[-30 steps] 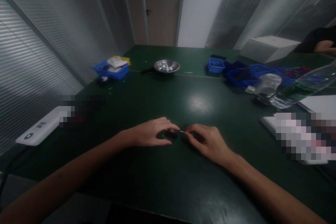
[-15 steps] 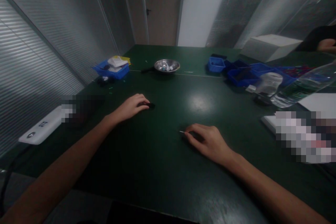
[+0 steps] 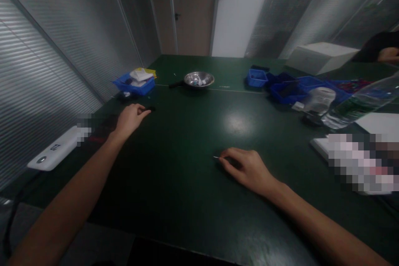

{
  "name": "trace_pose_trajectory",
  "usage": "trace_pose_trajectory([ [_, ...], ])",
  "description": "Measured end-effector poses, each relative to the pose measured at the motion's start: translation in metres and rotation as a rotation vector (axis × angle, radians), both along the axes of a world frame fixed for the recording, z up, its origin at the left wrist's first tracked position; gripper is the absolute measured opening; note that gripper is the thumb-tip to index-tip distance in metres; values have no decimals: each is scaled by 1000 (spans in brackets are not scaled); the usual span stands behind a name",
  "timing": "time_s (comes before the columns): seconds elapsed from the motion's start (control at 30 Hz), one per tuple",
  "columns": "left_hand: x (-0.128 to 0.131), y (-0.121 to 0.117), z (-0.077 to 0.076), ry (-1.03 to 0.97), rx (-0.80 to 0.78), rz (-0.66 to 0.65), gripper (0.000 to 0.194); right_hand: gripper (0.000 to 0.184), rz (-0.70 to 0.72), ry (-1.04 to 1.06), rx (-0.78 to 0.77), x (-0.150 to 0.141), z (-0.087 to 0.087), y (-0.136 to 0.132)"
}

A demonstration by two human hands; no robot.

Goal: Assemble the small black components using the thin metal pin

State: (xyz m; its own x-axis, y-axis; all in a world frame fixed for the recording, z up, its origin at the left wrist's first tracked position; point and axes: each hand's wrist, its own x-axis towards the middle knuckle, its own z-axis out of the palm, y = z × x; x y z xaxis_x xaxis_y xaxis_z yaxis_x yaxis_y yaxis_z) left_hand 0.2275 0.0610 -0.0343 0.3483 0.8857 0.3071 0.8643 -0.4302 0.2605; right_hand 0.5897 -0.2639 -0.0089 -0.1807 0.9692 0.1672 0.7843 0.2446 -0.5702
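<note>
At the left side of the green table (image 3: 187,191), my left hand (image 3: 130,117) is closed around a small black object (image 3: 150,109); its end sticks out past my fingers, and its kind is unclear. My right hand (image 3: 245,168) rests on the tabletop right of the middle. Thumb and forefinger pinch a thin, pale, pin-like piece (image 3: 215,157), whose tip points left. Most of that piece is hidden by the fingers. Beyond my left hand is a blue basket (image 3: 144,89) with white and yellow items in it.
A metal bowl-like pan (image 3: 199,85) with small items stands at the back. Several blue bins (image 3: 257,78) line the back right, near a white box (image 3: 322,56) and a tilted clear bottle (image 3: 352,108). A white power strip (image 3: 51,153) lies left. Another person's arm (image 3: 388,55) shows far right.
My left hand has moved left and slightly away from me, carrying the black object. The right hand stays in place with its pinch unchanged.
</note>
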Motion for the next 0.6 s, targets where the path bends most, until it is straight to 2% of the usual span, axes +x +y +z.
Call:
trace_pose_trajectory([
  [0.17,-2,6,-3,-16,-83,44,21,23,-1,-1,1,0,0,0],
  [0.4,2,-6,5,41,57,-77,20,23,-3,-1,-3,0,-1,0],
  [0.47,5,-9,7,-56,64,-50,20,23,-1,0,-5,0,-1,0],
  [0.6,11,-7,6,-388,-16,-40,19,23,6,3,-11,1,-1,1],
])
